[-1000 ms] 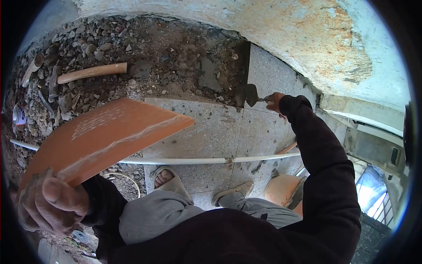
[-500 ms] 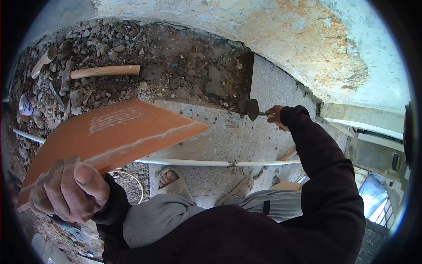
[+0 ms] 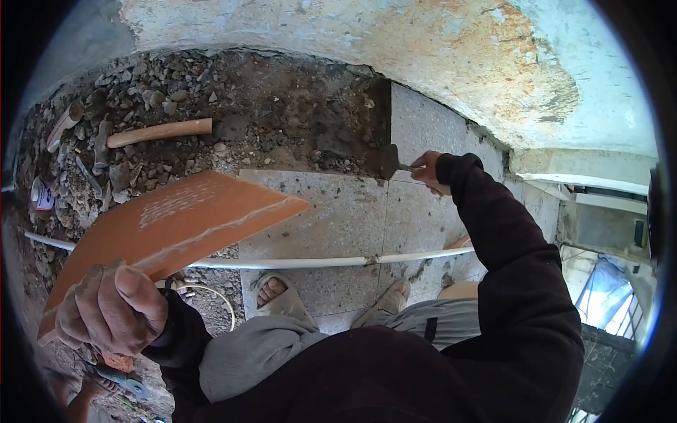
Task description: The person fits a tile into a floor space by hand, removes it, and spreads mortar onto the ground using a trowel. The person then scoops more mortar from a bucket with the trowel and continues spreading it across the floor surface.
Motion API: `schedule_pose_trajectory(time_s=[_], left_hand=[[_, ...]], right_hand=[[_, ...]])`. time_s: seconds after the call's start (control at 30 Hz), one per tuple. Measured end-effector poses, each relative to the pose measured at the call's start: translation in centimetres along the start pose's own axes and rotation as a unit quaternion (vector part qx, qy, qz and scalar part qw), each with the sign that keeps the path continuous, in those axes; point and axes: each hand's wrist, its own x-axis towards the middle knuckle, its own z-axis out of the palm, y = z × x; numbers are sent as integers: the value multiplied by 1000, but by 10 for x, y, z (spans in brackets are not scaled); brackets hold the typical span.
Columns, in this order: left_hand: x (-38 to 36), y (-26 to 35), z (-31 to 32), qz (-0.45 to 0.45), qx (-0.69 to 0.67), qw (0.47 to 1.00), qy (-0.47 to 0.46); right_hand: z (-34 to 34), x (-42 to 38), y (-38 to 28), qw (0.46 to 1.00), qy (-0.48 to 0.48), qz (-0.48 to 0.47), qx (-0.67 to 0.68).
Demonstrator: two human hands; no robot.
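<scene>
My left hand (image 3: 116,310) grips the near edge of a large orange-brown tile (image 3: 176,215), its patterned underside partly in view, held tilted above the floor. My right hand (image 3: 430,173) is closed round the handle of a small trowel (image 3: 389,162). The trowel's dark blade is at the corner where the laid grey tiles (image 3: 317,211) meet the bare soil (image 3: 303,113). A darker, damp-looking patch of soil lies just left of the blade.
A hammer (image 3: 159,132) lies on rubble at the upper left, near a small can (image 3: 42,194). A white pipe (image 3: 310,263) crosses the tiles before my feet. The wall (image 3: 423,49) curves behind. At the lower left, another person's hand (image 3: 95,388) holds a grinder (image 3: 130,384).
The trowel and my right hand have shifted slightly left and up. The pale mortar patch on the soil looks darker and spread. Another person's hand has come onto the grinder.
</scene>
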Motion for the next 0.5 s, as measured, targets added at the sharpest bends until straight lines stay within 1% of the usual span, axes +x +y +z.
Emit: schedule_pose_trajectory(time_s=[0.03, 0.1, 0.17, 0.2, 0.23, 0.3, 0.33, 0.37, 0.4, 0.43, 0.47, 0.5], left_hand=[[-2, 0, -1, 0, 1, 1000, -4], [-3, 0, -3, -6, -6, 1000, -14], [-2, 2, -1, -6, -5, 1000, -9], [-2, 2, 0, -14, -1, 1000, -4], [-2, 2, -1, -10, 4, 1000, -2], [-1, 1, -1, -16, 2, 1000, -8], [0, 1, -1, -11, 6, 1000, -7], [-1, 2, -2, -8, 10, 1000, -6], [-1, 3, -3, -16, 6, 1000, -12], [-2, 3, -3, -23, 1, 1000, -18], [-2, 3, -3, -19, -3, 1000, -13], [-2, 4, -2, -18, -4, 1000, -14]], right_hand=[[0, -1, 7, 999, -7, 24, -29], [-5, 8, 11, 999, 3, 30, -32], [-15, 12, 2, 988, -35, 114, -97], [-23, 22, 4, 987, -75, 122, -74], [-24, 27, 2, 988, -75, 115, -74], [-23, 37, -4, 979, -138, 127, -77], [-16, 46, -2, 980, -117, 163, 10], [-17, 54, 0, 980, -119, 158, 10], [-20, 62, 1, 980, -185, 64, -17], [-21, 66, 2, 967, -250, -30, -41], [-18, 61, -14, 967, -251, -31, -40], [-14, 57, -35, 966, -255, -49, 5]])
